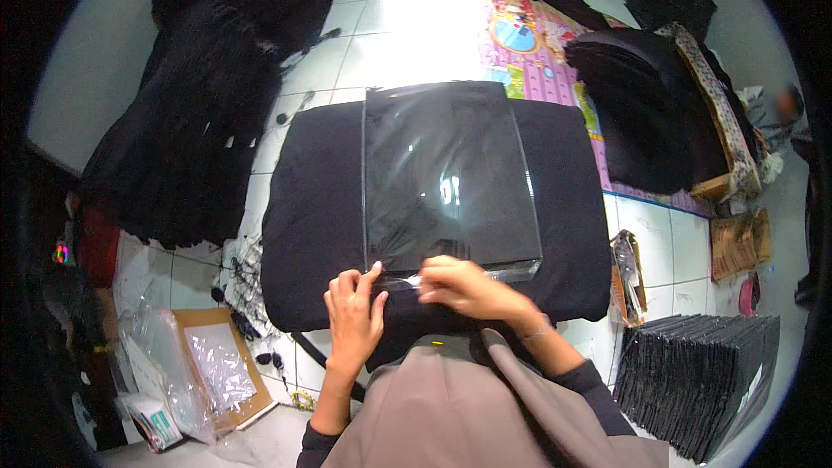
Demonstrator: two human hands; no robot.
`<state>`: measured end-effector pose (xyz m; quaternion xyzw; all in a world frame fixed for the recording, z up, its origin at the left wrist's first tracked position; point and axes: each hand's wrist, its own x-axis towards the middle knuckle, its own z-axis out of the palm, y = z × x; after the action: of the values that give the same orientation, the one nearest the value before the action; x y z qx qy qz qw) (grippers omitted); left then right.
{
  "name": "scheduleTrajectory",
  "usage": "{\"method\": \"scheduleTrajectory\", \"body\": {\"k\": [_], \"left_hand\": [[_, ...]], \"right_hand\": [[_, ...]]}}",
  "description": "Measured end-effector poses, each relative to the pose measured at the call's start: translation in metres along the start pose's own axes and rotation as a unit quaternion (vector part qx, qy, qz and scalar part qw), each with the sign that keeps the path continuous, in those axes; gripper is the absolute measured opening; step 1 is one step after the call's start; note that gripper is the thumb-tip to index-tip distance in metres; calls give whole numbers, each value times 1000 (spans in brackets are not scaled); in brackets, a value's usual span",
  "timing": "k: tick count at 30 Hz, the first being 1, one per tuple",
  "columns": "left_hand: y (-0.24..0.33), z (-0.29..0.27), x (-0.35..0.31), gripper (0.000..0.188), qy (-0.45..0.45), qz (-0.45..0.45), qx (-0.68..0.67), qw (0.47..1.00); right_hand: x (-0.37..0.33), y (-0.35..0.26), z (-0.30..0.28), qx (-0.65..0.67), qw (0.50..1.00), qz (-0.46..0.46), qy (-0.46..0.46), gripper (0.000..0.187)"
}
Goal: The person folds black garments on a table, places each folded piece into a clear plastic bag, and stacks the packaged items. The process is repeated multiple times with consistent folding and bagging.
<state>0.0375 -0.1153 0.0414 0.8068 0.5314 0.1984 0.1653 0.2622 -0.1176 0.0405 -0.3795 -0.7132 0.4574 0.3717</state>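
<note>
A flat, folded black cloth (442, 182) lies inside a clear, shiny plastic bag (407, 281). The bag rests on a low table (312, 199) covered in black cloth. At the bag's near left corner, my left hand (354, 316) is closed, with forefinger and thumb around the plastic edge. My right hand (468, 288) is closed too, its fingertips pinching the bag's near flap a little right of the left hand. The right fingers partly hide the flap.
Black fabric heaps (199, 130) fill the left; another black pile (641, 113) sits far right beside a patterned board (719, 113). At the near right stands a stack of packed black items (693, 381). Plastic sleeves and cardboard (243, 381) lie near left on white tiles (663, 243).
</note>
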Motion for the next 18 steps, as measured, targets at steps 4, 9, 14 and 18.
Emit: {"method": "scheduleTrajectory", "body": {"k": [4,9,14,18], "left_hand": [[-1,10,2,57,74,8,2,997],[-8,24,4,42,131,21,-24,991],[-13,27,5,27,160,68,-60,983],[-15,28,6,21,165,91,-63,980]], "right_hand": [[-160,22,-108,-52,962,227,145,15],[-354,24,-207,-557,383,519,524,24],[-292,21,-157,-582,540,484,368,19],[-167,8,-76,-546,753,213,298,15]]}}
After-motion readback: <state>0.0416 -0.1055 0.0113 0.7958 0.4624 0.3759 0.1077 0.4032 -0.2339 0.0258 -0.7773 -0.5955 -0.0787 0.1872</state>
